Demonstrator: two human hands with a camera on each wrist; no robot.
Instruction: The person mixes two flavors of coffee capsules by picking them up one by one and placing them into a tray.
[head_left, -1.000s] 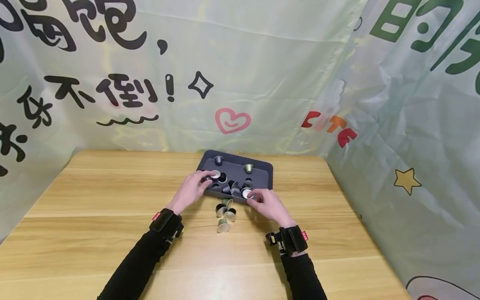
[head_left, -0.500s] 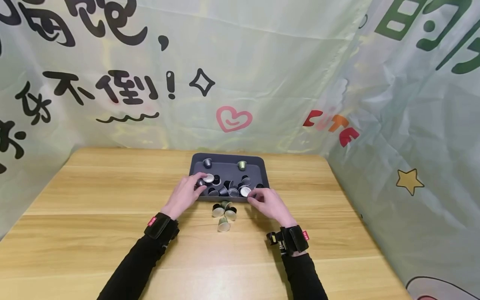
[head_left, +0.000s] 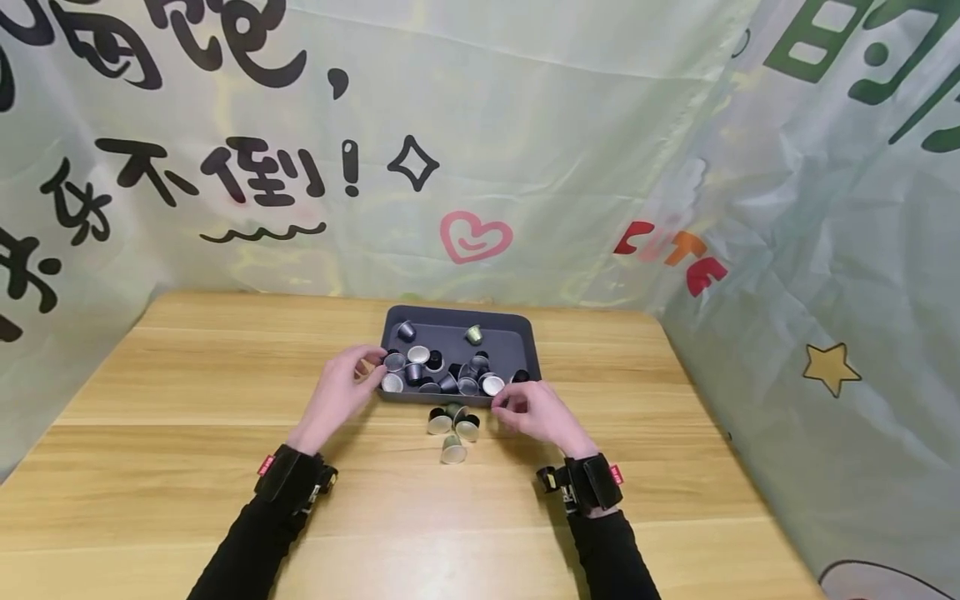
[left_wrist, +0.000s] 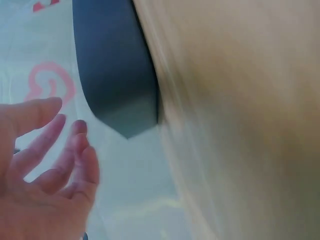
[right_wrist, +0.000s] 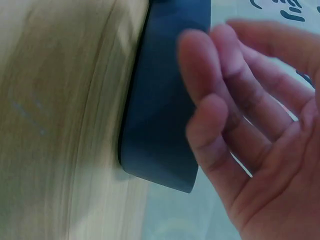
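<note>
A dark grey tray (head_left: 501, 342) holds several coffee capsules, dark and silver, some with pale lids facing up. My left hand (head_left: 342, 390) is at its left side, fingers loosely bent and holding nothing; a pale-lidded capsule (head_left: 392, 382) lies close to the fingertips. At the front right corner is my right hand (head_left: 534, 410), its fingers relaxed and bent around no object. In the left wrist view the tray's outer wall (left_wrist: 117, 65) stands beyond the fingers. The right wrist view shows the tray wall (right_wrist: 157, 110) beside the thumb and fingertips.
Several more capsules (head_left: 453, 450), greenish and pale-lidded, lie in a small cluster on the wooden table (head_left: 420, 517) just before the tray. A dark capsule (head_left: 407, 332) and a gold-green capsule (head_left: 473, 335) lie near the tray's back. A printed cloth (head_left: 525, 125) hangs behind.
The tray has turned from slanted to nearly square with the table. My left hand has drawn left out of the tray, leaving capsules there, some shifted. My right hand stays near its corner.
</note>
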